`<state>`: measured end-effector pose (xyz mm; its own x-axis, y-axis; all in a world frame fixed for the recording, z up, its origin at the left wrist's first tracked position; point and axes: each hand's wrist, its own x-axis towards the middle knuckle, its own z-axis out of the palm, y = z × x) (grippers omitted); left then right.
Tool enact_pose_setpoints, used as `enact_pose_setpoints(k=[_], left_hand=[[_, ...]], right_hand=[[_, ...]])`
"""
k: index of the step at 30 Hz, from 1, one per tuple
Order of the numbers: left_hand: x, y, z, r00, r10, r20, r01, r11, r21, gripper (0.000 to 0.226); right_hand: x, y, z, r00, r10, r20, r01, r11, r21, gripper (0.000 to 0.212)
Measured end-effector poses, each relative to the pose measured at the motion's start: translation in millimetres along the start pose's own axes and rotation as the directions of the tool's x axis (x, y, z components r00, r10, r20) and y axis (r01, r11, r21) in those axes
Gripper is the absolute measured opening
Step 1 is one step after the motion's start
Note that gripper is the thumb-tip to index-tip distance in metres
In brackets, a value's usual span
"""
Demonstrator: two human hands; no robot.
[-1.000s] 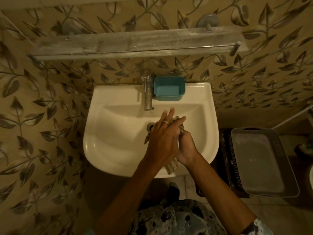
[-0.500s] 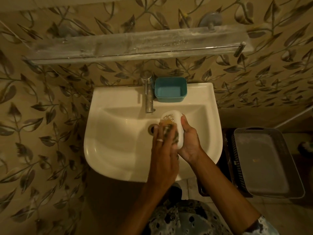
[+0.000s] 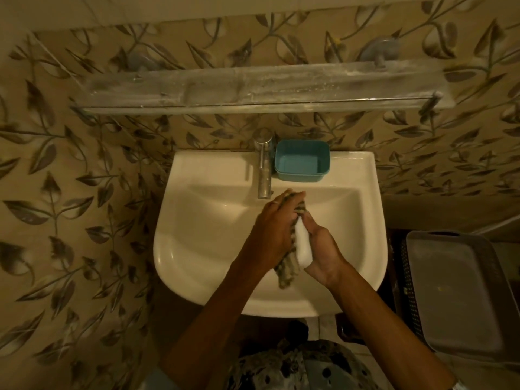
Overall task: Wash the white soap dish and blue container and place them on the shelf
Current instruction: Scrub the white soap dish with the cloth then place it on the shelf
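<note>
Over the white sink [image 3: 197, 249], my right hand [image 3: 323, 246] holds the white soap dish [image 3: 303, 246] on edge, only a narrow strip of it showing. My left hand [image 3: 273, 226] presses a striped scrubbing cloth [image 3: 287, 270] against the dish, its fingers wrapped over the cloth. The cloth's loose end hangs below my hands. The blue container [image 3: 301, 160] stands empty on the sink's back ledge, just right of the metal tap [image 3: 264, 164]. A dusty glass shelf [image 3: 253, 88] runs along the wall above the sink.
The wall behind is tiled with a leaf pattern. A grey plastic basket [image 3: 455, 294] with a flat lid stands on the floor right of the sink. No water runs from the tap.
The soap dish has turned from face-up to on edge between my hands. My left hand slid the cloth up over it toward the tap, then covers most of it.
</note>
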<state>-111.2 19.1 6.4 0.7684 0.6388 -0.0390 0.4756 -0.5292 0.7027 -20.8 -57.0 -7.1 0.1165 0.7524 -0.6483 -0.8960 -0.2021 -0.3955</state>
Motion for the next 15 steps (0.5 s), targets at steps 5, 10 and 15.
enact_pose_setpoints(k=[5, 10, 15], left_hand=[[8, -46, -29, 0.948, -0.186, -0.26, 0.219, 0.97, 0.105, 0.033], [44, -71, -79, 0.728, -0.557, -0.4, 0.412, 0.821, -0.395, 0.039], [106, -87, -103, 0.542, -0.818, -0.194, 0.292, 0.399, -0.869, 0.036]], right_hand=[[-1, 0, -4, 0.999, -0.023, 0.031, 0.025, 0.998, -0.051, 0.04], [-3, -5, -10, 0.999, -0.033, -0.002, 0.033, 0.999, -0.035, 0.036], [-5, 0, -15, 0.999, -0.023, -0.04, 0.021, 0.998, -0.06, 0.037]])
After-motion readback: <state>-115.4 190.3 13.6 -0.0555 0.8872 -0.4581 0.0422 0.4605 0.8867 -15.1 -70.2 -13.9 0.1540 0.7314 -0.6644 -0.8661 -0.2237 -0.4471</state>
